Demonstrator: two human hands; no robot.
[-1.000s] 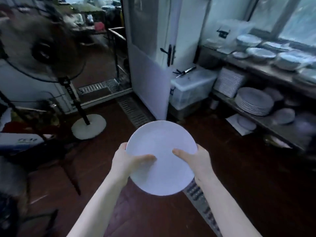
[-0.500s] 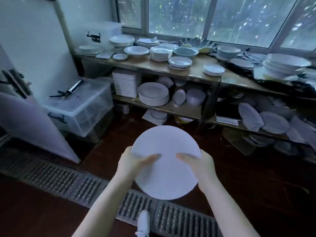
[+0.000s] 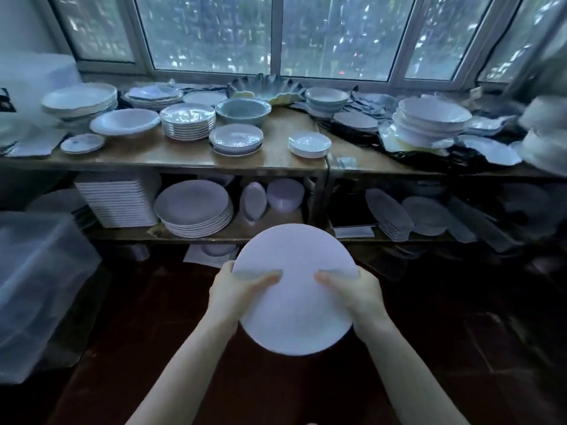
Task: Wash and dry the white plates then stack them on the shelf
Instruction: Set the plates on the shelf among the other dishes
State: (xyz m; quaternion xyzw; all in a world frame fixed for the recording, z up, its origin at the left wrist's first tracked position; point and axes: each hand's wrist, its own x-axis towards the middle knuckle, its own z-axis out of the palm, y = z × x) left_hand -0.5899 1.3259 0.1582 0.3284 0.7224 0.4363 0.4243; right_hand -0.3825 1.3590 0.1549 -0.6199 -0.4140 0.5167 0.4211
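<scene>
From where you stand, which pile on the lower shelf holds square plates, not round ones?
The tall white pile leftmost on the lower shelf, beside the flat pile of round plates; its straight edges set it apart.

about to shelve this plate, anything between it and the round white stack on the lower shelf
Nothing visible blocks it. The plate, held by the left hand and right hand, has open air up to the stack. The upper shelf board overhangs the stack, so go in low.
</scene>
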